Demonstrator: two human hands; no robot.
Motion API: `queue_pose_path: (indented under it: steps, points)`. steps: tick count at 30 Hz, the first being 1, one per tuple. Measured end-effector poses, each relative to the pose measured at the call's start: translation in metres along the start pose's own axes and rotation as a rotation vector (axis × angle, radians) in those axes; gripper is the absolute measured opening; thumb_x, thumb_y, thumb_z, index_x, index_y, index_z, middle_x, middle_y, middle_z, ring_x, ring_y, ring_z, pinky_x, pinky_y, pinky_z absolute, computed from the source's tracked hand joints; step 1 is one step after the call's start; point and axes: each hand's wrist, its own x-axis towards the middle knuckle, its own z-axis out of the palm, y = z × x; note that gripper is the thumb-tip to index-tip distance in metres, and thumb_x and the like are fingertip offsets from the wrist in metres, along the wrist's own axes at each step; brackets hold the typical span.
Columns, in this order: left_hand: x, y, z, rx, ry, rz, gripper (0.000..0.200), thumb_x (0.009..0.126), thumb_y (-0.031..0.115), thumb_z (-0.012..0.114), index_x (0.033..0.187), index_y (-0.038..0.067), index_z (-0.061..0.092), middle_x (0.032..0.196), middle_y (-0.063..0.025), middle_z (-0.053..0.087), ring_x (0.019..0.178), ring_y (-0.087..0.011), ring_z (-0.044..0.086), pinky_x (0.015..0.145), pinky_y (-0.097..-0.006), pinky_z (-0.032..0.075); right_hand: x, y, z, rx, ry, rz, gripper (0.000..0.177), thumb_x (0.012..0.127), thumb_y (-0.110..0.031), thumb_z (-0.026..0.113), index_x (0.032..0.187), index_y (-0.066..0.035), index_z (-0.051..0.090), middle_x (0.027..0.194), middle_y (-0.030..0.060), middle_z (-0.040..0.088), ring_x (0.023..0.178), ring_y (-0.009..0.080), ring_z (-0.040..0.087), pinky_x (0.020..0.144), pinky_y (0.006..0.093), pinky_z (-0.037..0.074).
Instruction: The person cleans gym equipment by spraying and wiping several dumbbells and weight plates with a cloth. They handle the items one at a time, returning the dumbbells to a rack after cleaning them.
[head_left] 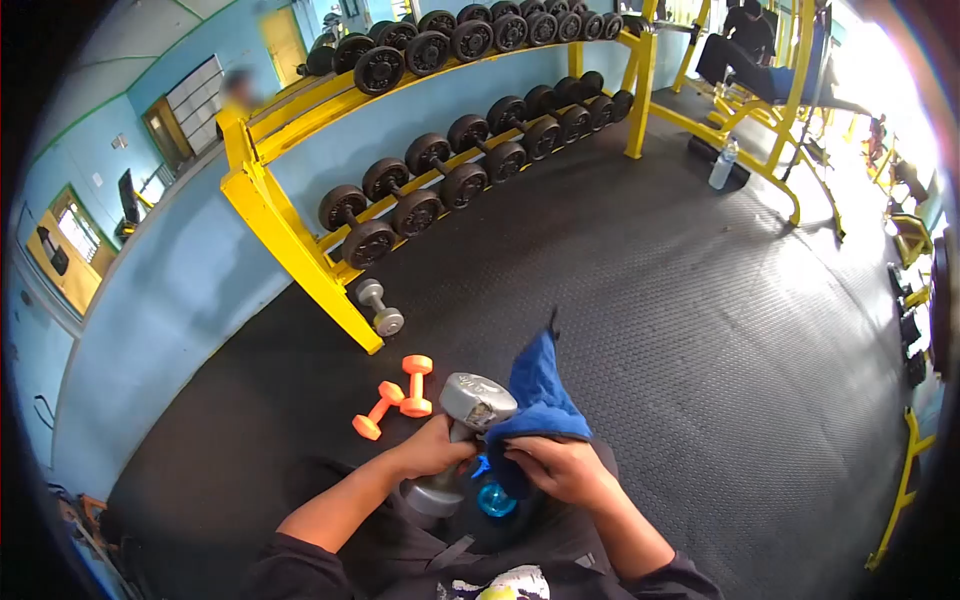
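My left hand (pixel 437 449) is wrapped round the handle of a grey dumbbell (pixel 478 398), which is tilted over my lap with one head up and the other down. The upper head has a worn, chipped patch. My right hand (pixel 565 466) grips a blue cloth (pixel 543 385) right beside that upper head; one corner of the cloth sticks up. Below and between my hands shows part of a translucent blue bottle (pixel 496 500), with a blue piece above it; the rest is hidden. Two orange dumbbells (pixel 417 385) lie on the floor ahead of my left hand.
A yellow two-tier rack (pixel 290 245) holds several black dumbbells (pixel 418 212). Another grey dumbbell (pixel 380 307) lies by its near leg. Farther right stand a water bottle (pixel 723 164) and yellow gym machines (pixel 795 120), with a person at one. Black textured matting (pixel 700 330) covers the floor.
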Motion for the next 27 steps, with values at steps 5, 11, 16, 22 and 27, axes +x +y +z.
queue_pose_path:
  steps: [5,11,16,22,27]
  points:
    - [-0.004,-0.019,0.003,0.066,0.054,0.143,0.037,0.076,0.008,0.066,0.111,-0.003,0.058,0.077,-0.0065,0.064,0.067,-0.0139,0.062,0.059,-0.0294,0.049,0.011,-0.005,-0.001,-0.446,-0.172,-0.173,0.033,0.075,-0.015,0.077,0.106,-0.026,0.071,0.104,0.0117,0.063,0.090,0.0300,0.061,0.074,0.0407,0.050]
    - [-0.016,-0.022,0.007,0.243,-0.006,0.562,0.044,0.074,0.009,0.071,0.115,-0.002,0.060,0.095,-0.0119,0.070,0.088,-0.0237,0.068,0.079,-0.0367,0.053,0.052,-0.050,0.012,-0.323,-0.302,-0.259,0.056,0.072,-0.018,0.078,0.125,-0.024,0.061,0.134,0.0195,0.045,0.121,0.0412,0.049,0.097,0.0509,0.045]
    - [-0.018,-0.021,-0.005,0.327,0.100,0.411,0.043,0.073,0.013,0.073,0.113,0.001,0.061,0.104,-0.0181,0.070,0.102,-0.0343,0.067,0.086,-0.0423,0.053,0.081,-0.033,0.031,-0.097,-0.187,-0.153,0.070,0.065,-0.016,0.076,0.130,-0.005,0.054,0.133,0.0233,0.052,0.128,0.0401,0.049,0.108,0.0444,0.038]
    - [-0.018,-0.016,-0.015,0.853,0.406,0.227,0.035,0.075,0.015,0.072,0.106,0.005,0.060,0.096,-0.0162,0.068,0.092,-0.0357,0.067,0.079,-0.0440,0.054,0.104,-0.001,0.051,0.187,-0.228,0.299,0.057,0.075,-0.022,0.069,0.127,-0.003,0.055,0.125,0.0193,0.057,0.121,0.0321,0.055,0.105,0.0378,0.040]
    - [0.006,-0.046,-0.029,1.532,0.602,0.429,0.019,0.071,0.012,0.068,0.089,0.007,0.064,0.083,-0.0097,0.064,0.074,-0.0280,0.068,0.064,-0.0413,0.055,0.114,0.094,0.081,0.835,-0.200,1.310,0.044,0.084,-0.029,0.066,0.115,0.002,0.062,0.109,0.0150,0.065,0.095,0.0228,0.066,0.082,0.0331,0.053]
